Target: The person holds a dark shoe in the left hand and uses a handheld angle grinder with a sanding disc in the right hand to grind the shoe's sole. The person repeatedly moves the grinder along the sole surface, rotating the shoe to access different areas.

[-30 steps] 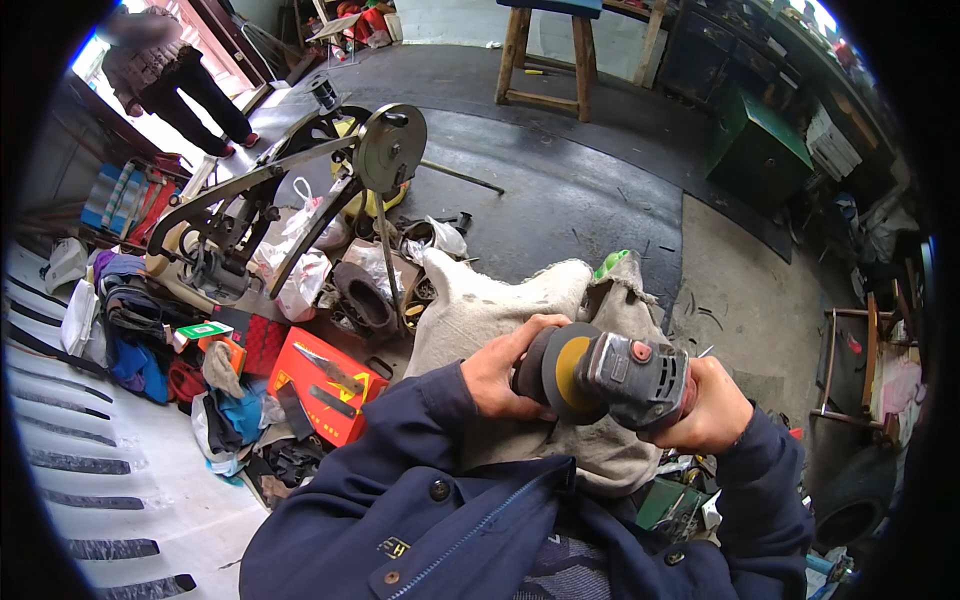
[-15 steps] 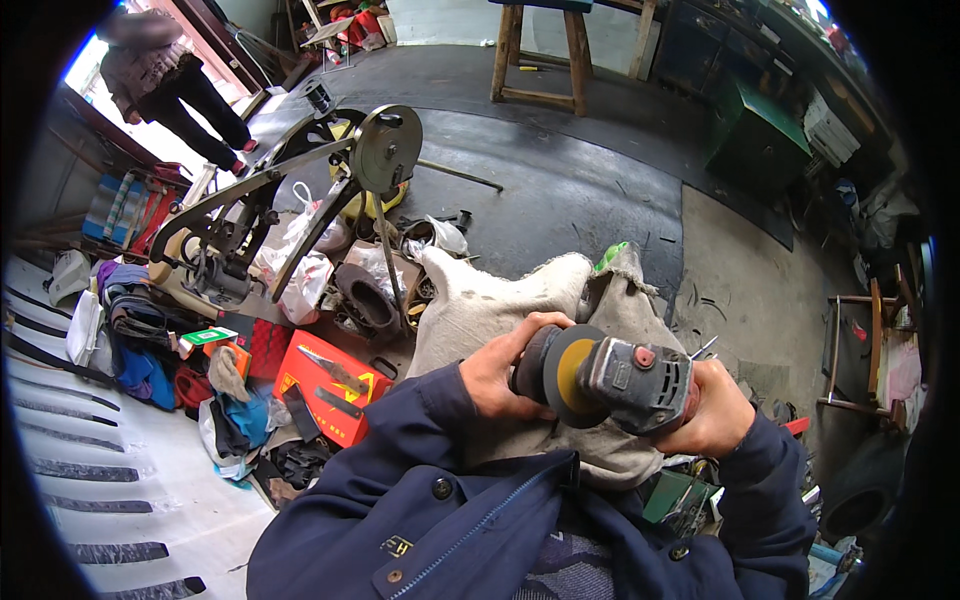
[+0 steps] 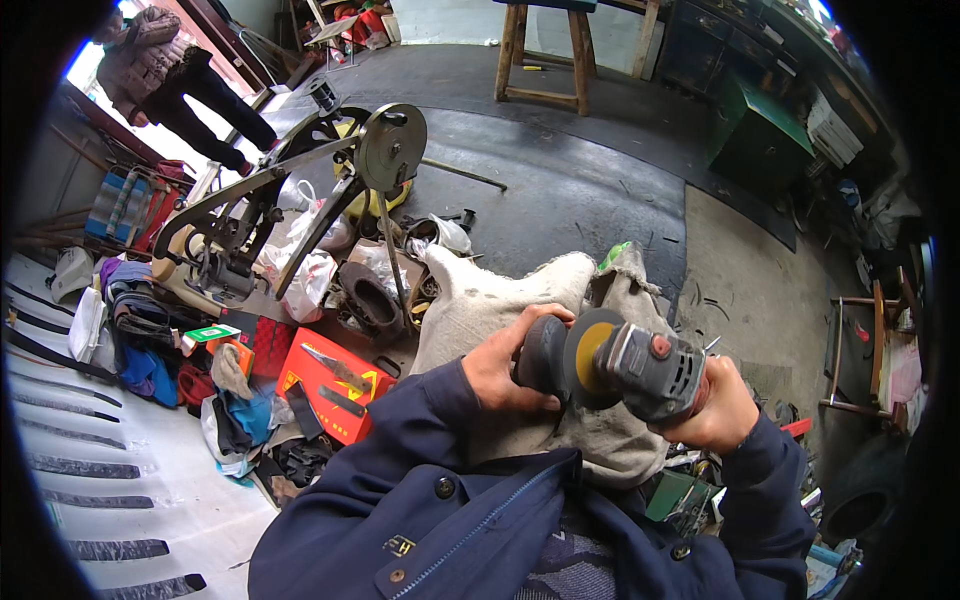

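Observation:
My right hand is closed around the body of a grey-black angle grinder, which lies across my lap with its head toward the left. On its left end sits a round disc with a yellow middle. Curled fingers of my left hand grip a dark rounded piece, its curved end facing the disc. Most of this piece is hidden by the hand, so its kind cannot be made out. The two are close together; whether they touch is unclear. Beneath both hands a pale grey cloth covers my lap.
A hand-cranked shoe-patching machine stands ahead on the left. Nearer are an orange-red box carrying knives and a heap of cloths and bags. Dark strips lie on a white surface. A person stands by the doorway; a wooden stool is beyond.
The grinder and its disc have moved slightly right and tilted, showing more of the dark piece. My left hand has opened a little wider around it. The person at the doorway has shifted slightly.

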The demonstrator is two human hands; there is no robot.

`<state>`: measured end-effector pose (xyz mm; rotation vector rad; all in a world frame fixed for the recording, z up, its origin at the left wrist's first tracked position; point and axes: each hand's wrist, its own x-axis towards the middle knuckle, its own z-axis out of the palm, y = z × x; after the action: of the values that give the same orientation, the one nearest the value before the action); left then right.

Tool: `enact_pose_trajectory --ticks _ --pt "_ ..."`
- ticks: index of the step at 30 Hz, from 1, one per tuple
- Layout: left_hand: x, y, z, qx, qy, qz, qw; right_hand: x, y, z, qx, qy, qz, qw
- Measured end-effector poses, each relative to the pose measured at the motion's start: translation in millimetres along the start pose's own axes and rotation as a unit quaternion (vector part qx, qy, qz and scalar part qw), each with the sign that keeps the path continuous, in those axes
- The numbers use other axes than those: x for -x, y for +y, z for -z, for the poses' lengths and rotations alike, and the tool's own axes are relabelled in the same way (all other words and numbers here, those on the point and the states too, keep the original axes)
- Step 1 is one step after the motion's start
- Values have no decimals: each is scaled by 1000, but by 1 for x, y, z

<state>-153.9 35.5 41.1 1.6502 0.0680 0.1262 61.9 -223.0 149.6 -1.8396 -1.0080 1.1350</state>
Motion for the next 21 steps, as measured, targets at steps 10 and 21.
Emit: enact_pose_trajectory --ticks 10,21 --pt "-4 -15 4 -17 12 -31 999 4 -12 -17 147 43 86 984" --pt "0 -3 -1 13 -17 27 999 -11 -12 -1 6 -14 -10 1000"
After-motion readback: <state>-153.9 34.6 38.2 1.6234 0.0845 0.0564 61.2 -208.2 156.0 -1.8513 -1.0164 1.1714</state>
